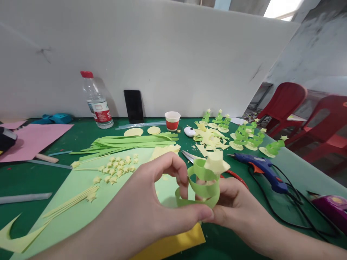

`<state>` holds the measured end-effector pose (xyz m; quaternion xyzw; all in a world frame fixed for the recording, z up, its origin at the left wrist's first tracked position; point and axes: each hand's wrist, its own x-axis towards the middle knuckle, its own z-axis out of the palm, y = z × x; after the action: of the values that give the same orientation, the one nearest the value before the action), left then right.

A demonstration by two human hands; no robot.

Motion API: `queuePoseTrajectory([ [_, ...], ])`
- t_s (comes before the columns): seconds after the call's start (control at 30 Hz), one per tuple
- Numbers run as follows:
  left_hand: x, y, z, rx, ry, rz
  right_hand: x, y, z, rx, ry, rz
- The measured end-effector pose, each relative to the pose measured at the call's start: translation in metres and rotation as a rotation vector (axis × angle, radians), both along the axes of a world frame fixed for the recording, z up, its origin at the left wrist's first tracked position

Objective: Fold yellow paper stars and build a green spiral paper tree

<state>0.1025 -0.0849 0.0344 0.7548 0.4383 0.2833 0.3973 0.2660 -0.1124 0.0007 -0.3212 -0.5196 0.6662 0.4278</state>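
Between my hands is a green paper spiral [204,187] topped with a pale yellow paper star [217,162]. My left hand [165,191] curls round its left side, the thumb pressed along the bottom coil and the fingers at the inner edge. My right hand [230,202] grips the spiral from the right, thumb in front; part of its fingers is hidden behind the coils. Behind the spiral lie scissors [189,156] with red handles. On the light green sheet [81,195] rest several small folded stars [116,168] and thin yellow strips [72,204].
Green paper strips [130,142], a paper cup [172,121], a phone [133,106] and a water bottle [99,104] stand or lie toward the back. Several finished spirals [244,137] stand at the right, near a blue glue gun [262,169] with a black cord. Yellow scraps [210,136] lie between.
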Motion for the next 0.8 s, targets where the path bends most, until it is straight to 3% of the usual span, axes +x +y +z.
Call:
queuePoseTrajectory([
  [0.47,-0.002,-0.001,-0.004,0.051,-0.119,0.017,-0.002,-0.004,0.001,-0.142,0.131,0.019],
  [0.67,-0.003,0.0,0.005,0.264,-0.192,0.036,0.003,0.001,0.005,-0.215,0.21,-0.058],
  [0.8,-0.001,0.002,0.004,0.271,-0.175,0.06,0.004,0.004,0.007,-0.192,0.233,-0.097],
])
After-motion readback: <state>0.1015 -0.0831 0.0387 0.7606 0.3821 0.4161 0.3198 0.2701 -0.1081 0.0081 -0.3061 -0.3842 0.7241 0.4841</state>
